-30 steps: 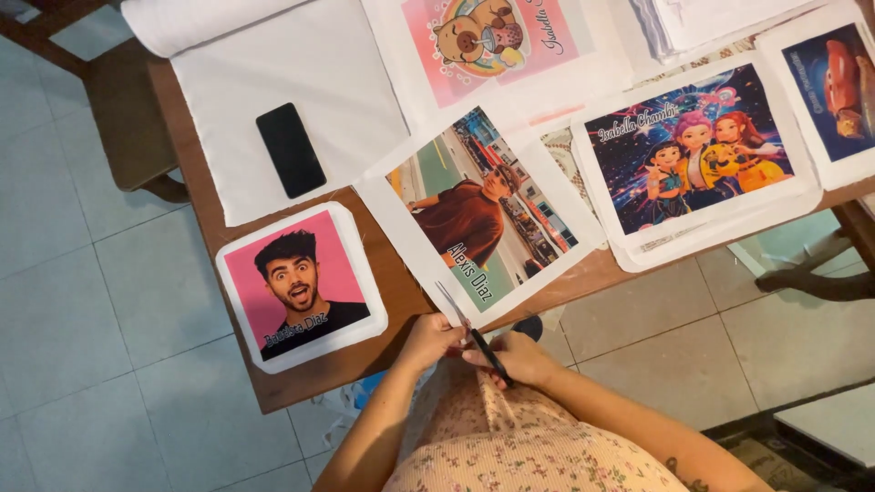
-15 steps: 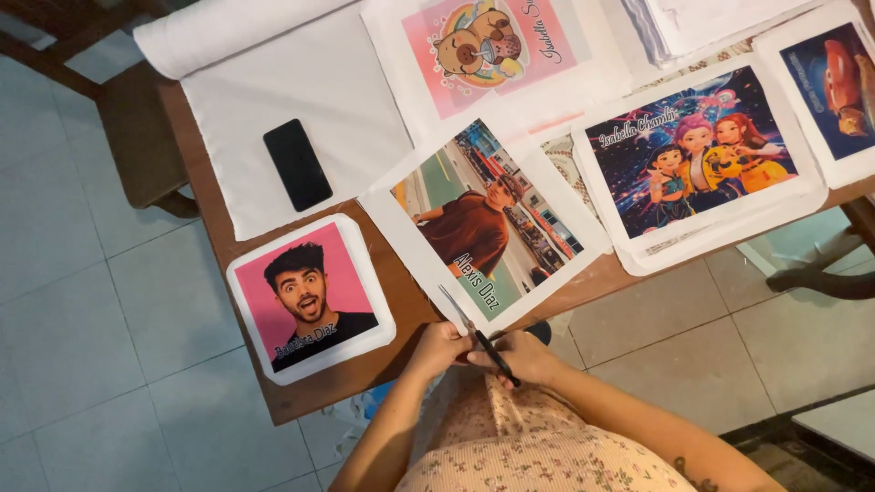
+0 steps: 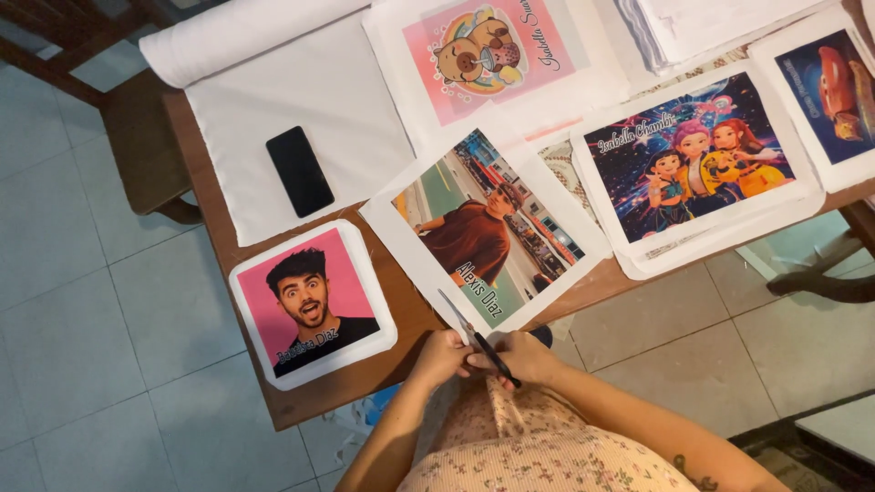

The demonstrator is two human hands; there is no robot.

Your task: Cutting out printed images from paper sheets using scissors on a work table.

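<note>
My right hand (image 3: 529,357) grips the dark handles of a pair of scissors (image 3: 469,333), whose blades point up-left at the near edge of a white sheet printed with a street-scene photo (image 3: 483,232). Beside it my left hand (image 3: 440,357) is closed at the scissors and the sheet's lower edge; what it pinches is hidden. Both hands sit at the front edge of the brown wooden table (image 3: 314,387), just above my floral top.
A pink portrait print (image 3: 312,302) lies left of the hands. A black phone (image 3: 299,170) rests on white fabric (image 3: 283,118). More printed sheets lie behind: a pink cartoon one (image 3: 488,50), a starry cartoon one (image 3: 697,164) and a dark one with a red car (image 3: 834,87). Tiled floor surrounds the table.
The view has shifted slightly, so the table sits a little right and lower. My hands and the scissors stay at the sheet's near edge, almost unmoved.
</note>
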